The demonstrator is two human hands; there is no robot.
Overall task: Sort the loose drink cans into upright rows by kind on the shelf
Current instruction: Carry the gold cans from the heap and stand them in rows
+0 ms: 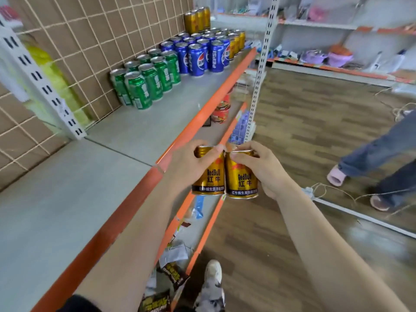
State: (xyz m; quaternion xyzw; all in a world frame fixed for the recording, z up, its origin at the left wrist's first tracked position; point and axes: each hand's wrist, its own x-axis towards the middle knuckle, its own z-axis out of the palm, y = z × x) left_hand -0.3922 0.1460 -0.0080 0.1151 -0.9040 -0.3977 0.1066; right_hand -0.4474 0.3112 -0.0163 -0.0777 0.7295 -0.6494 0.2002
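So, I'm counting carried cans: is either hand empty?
No, the left hand grips the left gold can and the right hand grips the right gold can.

The left gold can [209, 176], held in the left hand [186, 163], reads "RedBull" in red with the black characters "红牛" beneath. A dark band of small Chinese print runs round its foot, too blurred to read in full. The right gold can [242, 179], in the right hand [265, 167], bears the same "RedBull" and "红牛", and its band reads "红牛维生素功能饮料". On the shelf [135, 131], one blue can [216, 56] shows "PEPSI" in white up its side. The neighbouring blue can [198, 61] shows "百事". The green cans' [144, 86] lettering is unreadable.
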